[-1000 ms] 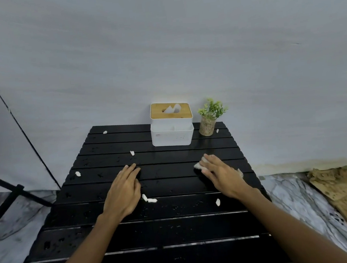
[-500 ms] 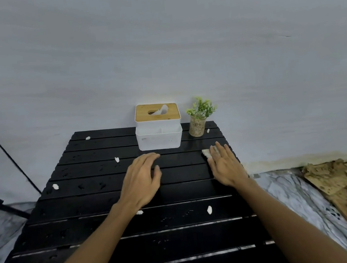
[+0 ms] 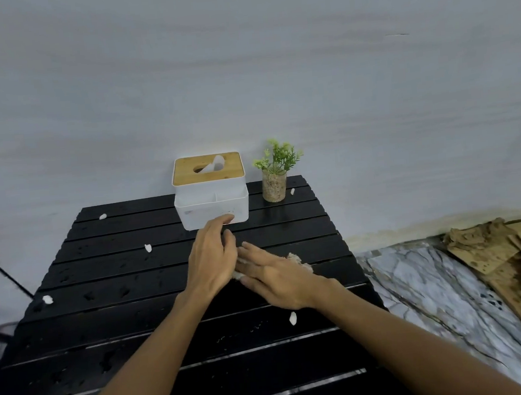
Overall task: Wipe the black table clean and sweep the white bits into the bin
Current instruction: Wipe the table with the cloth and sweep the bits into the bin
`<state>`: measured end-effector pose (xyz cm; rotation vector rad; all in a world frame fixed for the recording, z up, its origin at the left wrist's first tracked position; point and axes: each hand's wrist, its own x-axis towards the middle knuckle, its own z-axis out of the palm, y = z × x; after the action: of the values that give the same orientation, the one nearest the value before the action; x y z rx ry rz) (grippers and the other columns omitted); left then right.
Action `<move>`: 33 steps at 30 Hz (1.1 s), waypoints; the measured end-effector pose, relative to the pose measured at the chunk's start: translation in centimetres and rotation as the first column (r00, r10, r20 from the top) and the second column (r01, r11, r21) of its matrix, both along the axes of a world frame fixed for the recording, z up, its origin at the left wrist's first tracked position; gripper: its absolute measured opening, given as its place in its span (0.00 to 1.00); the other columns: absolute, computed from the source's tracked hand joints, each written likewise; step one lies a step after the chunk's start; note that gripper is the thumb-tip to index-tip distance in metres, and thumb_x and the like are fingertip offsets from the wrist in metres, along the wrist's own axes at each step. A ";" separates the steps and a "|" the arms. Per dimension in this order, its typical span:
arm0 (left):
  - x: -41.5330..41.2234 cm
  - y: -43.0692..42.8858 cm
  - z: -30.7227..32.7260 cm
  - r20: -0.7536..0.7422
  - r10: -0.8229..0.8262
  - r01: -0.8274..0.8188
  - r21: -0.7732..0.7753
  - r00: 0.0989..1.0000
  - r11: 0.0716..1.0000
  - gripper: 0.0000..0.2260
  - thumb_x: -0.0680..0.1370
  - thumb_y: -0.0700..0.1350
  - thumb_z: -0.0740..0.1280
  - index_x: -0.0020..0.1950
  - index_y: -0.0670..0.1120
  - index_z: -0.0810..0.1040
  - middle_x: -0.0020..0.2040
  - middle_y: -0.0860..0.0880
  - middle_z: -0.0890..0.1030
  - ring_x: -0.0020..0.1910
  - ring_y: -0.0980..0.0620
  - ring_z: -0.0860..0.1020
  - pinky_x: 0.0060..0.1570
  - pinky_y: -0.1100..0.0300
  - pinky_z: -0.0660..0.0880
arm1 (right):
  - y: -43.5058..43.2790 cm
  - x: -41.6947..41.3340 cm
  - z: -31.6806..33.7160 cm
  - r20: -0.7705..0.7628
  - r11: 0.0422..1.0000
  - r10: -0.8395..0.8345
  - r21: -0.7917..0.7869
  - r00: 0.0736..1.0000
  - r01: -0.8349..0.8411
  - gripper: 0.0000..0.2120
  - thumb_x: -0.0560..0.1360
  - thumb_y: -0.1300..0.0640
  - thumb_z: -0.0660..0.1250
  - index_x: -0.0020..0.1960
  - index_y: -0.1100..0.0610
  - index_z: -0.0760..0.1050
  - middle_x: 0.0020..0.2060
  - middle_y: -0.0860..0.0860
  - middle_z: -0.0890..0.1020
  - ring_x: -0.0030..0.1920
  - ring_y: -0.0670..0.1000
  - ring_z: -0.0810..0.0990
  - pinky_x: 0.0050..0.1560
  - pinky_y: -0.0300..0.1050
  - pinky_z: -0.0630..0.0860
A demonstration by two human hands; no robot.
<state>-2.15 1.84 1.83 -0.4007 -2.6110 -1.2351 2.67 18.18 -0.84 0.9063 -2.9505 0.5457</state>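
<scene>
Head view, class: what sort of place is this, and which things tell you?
Probably a makeshift indoor corner, not a finished room: a black slatted table against a plain grey wall, a marble-patterned floor, and stained cardboard scraps piled beside it.

Right hand point(image 3: 279, 278) with cloth point(image 3: 295, 259) now against left hand point(image 3: 211, 262), mid-table.

One head-worn camera looks forward and down over the desk point(image 3: 136, 305), close, facing the far edge and wall point(image 3: 240, 72).
</scene>
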 end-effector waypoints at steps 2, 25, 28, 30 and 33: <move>-0.1 -0.4 0.1 0.001 0.005 -0.005 -0.007 1.000 1.000 0.15 0.82 0.44 0.58 0.68 0.50 0.73 0.65 0.53 0.77 0.64 0.53 0.72 0.60 0.58 0.68 | 1.8 0.8 -0.1 0.033 0.996 -0.057 0.064 0.998 0.055 0.25 0.86 0.47 0.50 0.81 0.53 0.56 0.82 0.46 0.52 0.82 0.48 0.45 0.79 0.62 0.55; -7.1 13.7 -1.0 0.067 -0.048 0.032 0.219 0.997 0.975 0.22 0.75 0.44 0.70 0.67 0.47 0.66 0.66 0.49 0.70 0.62 0.53 0.71 0.58 0.63 0.67 | 8.0 -0.5 -2.2 -0.102 0.780 -0.611 0.095 0.785 0.619 0.28 0.86 0.45 0.45 0.82 0.56 0.54 0.82 0.54 0.51 0.82 0.56 0.46 0.81 0.47 0.47; -8.4 14.7 -1.3 0.011 0.014 -0.016 0.243 1.000 0.970 0.19 0.75 0.42 0.70 0.63 0.45 0.68 0.62 0.47 0.71 0.58 0.50 0.72 0.57 0.59 0.72 | 7.9 -0.6 -2.4 -0.103 0.783 -0.608 0.089 0.787 0.616 0.28 0.85 0.44 0.45 0.82 0.56 0.54 0.82 0.54 0.50 0.83 0.56 0.45 0.82 0.47 0.47; -9.1 15.1 -1.5 0.000 0.056 -0.054 0.288 0.998 0.956 0.17 0.74 0.41 0.71 0.59 0.45 0.68 0.58 0.47 0.72 0.54 0.50 0.73 0.53 0.58 0.72 | 7.9 -0.6 -2.4 -0.101 0.787 -0.604 0.080 0.791 0.611 0.28 0.85 0.44 0.45 0.82 0.56 0.54 0.82 0.54 0.50 0.83 0.55 0.45 0.82 0.47 0.47; -9.9 15.6 -1.9 0.027 0.087 -0.091 0.348 0.996 0.933 0.16 0.73 0.42 0.72 0.54 0.47 0.68 0.53 0.49 0.74 0.49 0.52 0.73 0.47 0.61 0.69 | 7.8 -0.4 -2.4 -0.097 0.785 -0.609 0.069 0.787 0.616 0.29 0.85 0.42 0.45 0.82 0.55 0.54 0.82 0.53 0.50 0.83 0.54 0.45 0.82 0.47 0.48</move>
<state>-12.06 17.39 -0.02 -0.2065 -2.3193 -1.6303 2.22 26.02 -3.25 -0.0782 -2.9658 0.3220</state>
